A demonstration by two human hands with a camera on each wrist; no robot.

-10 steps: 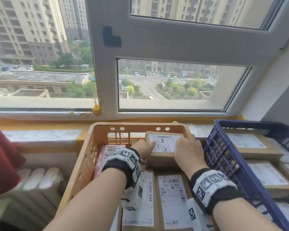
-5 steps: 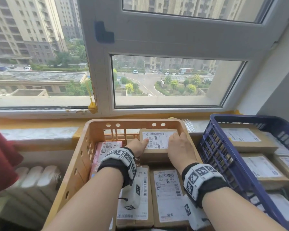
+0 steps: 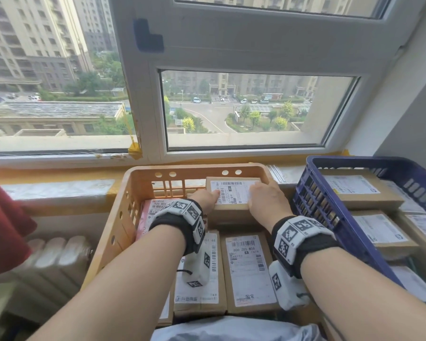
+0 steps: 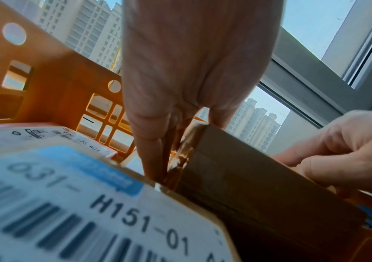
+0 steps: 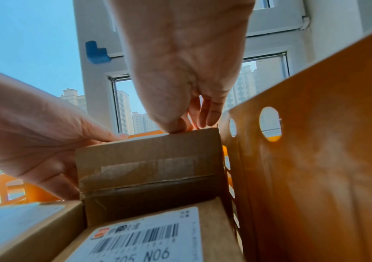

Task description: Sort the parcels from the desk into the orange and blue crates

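Observation:
A brown cardboard box [image 3: 234, 190] with a white label sits at the back right of the orange crate [image 3: 123, 217]. My left hand [image 3: 205, 199] grips its left end, thumb on top and fingers down the side [image 4: 153, 159]. My right hand [image 3: 266, 200] holds its right end, close to the crate wall [image 5: 314, 159]. The box's taped near face [image 5: 149, 164] stands above a labelled parcel [image 3: 249, 264] in front of it. A pink parcel [image 3: 155, 207] lies at the crate's left. The blue crate [image 3: 330, 217] to the right holds several labelled boxes [image 3: 354, 190].
The crates stand side by side under a window sill [image 3: 59, 190]. A white radiator [image 3: 52, 254] and a red cloth [image 3: 3, 230] are to the left. Grey plastic wrapping [image 3: 231, 331] lies at the near edge of the orange crate.
Both hands stay on the box at the crate's back right, and it has barely shifted. The head view has moved in closer.

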